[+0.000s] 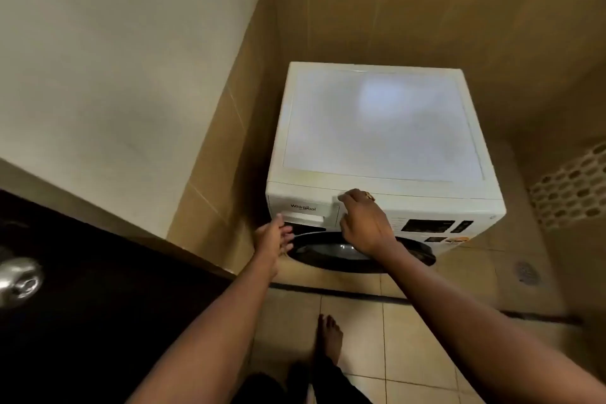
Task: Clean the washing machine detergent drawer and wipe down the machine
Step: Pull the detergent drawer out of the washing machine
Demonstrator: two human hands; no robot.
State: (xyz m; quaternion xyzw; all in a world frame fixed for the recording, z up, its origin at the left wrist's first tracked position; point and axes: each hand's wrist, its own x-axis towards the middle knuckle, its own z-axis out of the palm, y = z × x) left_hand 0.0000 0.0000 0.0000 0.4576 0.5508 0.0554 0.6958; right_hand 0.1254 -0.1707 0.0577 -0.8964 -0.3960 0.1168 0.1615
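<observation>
**Position.** The detergent drawer (303, 207) sits in the upper left corner of the washing machine (383, 128) front. It is pushed fully in, its face flush with the panel.

**Hands.** Your left hand (273, 238) hovers at the machine's front left edge, just beside the drawer's handle recess (305, 216). It is released, with relaxed fingers grasping nothing. Your right hand (365, 223) rests on the machine's front top edge, its bent fingers (347, 196) at the drawer's upper right corner. I cannot tell whether they pinch that edge or merely press on it.

**Risks, as judged.**
- If your right fingers bear on the drawer's corner while the left pulls, the drawer may bind or come out skewed.
- A hard pull could bring the drawer out past its stop. Any water lying in it would then spill onto the tiled floor (410, 338) in front of the machine, where your bare foot (329, 336) stands, and you could slip.
- No cloth or basin is in view near the machine, so a dripping drawer would have nowhere to go.

**Containers.**
- Drawer: closed, so its compartments and contents are hidden.
- Drum: it lies behind the round door (331, 251) low on the machine's front. The glass is dark, so I cannot tell what is inside.
</observation>
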